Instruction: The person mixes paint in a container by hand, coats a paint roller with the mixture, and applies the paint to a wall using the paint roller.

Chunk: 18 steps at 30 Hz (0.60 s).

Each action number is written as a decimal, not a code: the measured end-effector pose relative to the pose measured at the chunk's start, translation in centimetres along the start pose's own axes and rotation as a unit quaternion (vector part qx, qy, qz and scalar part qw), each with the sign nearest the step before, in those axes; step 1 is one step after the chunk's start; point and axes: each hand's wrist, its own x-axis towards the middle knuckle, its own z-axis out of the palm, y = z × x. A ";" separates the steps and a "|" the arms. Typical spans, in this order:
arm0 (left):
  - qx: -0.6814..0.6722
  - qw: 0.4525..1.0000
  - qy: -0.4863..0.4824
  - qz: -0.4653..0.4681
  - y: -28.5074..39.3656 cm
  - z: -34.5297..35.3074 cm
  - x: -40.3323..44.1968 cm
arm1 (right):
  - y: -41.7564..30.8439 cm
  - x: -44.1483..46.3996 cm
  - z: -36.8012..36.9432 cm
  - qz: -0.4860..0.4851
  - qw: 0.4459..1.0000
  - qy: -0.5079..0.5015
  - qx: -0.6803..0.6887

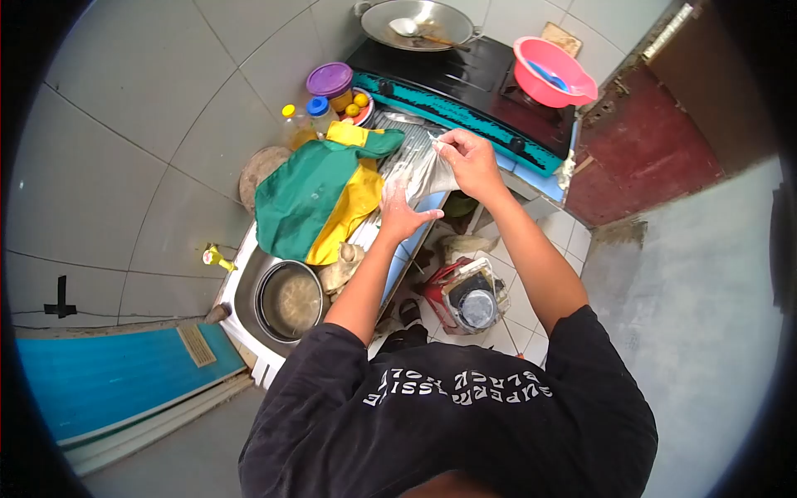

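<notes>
A whitish, thin plastic bag point(440, 178) lies over the ridged drainboard of the sink counter. My right hand point(473, 166) pinches its upper edge between thumb and fingers. My left hand point(403, 217) is at the bag's near left side, thumb stretched out to the right and the other fingers pointing away from me. White powder coats the fingers of my left hand. The bag's contents are hidden. Just left of that hand, a green and yellow cloth point(303, 199) is spread over the counter.
A sink point(249, 286) holds a metal pot point(264, 311). Behind are a purple-lidded tub point(330, 79), bottles and yellow fruits. On the stove point(457, 91) stand a wok point(390, 31) with a ladle and a pink basin point(548, 62). A red container point(440, 290) stands on the floor.
</notes>
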 end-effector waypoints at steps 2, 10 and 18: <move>-0.007 0.999 -0.024 0.026 2.3 0.4 0.9 | -0.7 0.4 -1.5 0.032 0.996 -0.024 0.084; -0.307 0.910 -0.277 0.041 11.2 1.2 -3.6 | -5.9 -6.1 -8.7 0.056 0.985 -0.033 0.162; -0.377 0.868 -0.321 0.039 17.0 3.2 -11.7 | -8.4 -13.7 -15.3 0.058 0.976 -0.013 0.208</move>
